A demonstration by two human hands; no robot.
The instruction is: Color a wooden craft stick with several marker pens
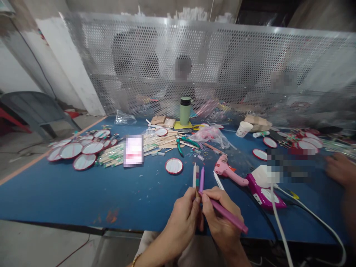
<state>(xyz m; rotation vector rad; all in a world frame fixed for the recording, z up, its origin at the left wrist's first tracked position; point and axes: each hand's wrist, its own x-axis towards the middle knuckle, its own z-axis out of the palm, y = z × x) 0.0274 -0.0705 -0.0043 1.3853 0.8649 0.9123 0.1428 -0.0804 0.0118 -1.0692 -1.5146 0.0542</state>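
My left hand [185,211] is closed on a thin wooden stick, mostly hidden by the fingers. My right hand [224,213] grips a pink-purple marker pen [228,215] like a writing tool, its tip end close to the stick at my left fingertips. Just beyond the fingers, a pale marker [194,176], a strip with grey, purple and teal bands [197,178] and a light purple marker [202,176] point away from me. I cannot tell whether the banded strip belongs to the stick. A white pen [218,180] lies to the right.
A round red-rimmed disc [174,166] lies ahead; more discs [71,150] are piled left beside wooden sticks [155,142]. Around are a phone [133,151], green-handled pliers [180,147], a pink glue gun [229,171], cables [278,218] and a green bottle [185,111]. Another person's hand [340,168] is at right.
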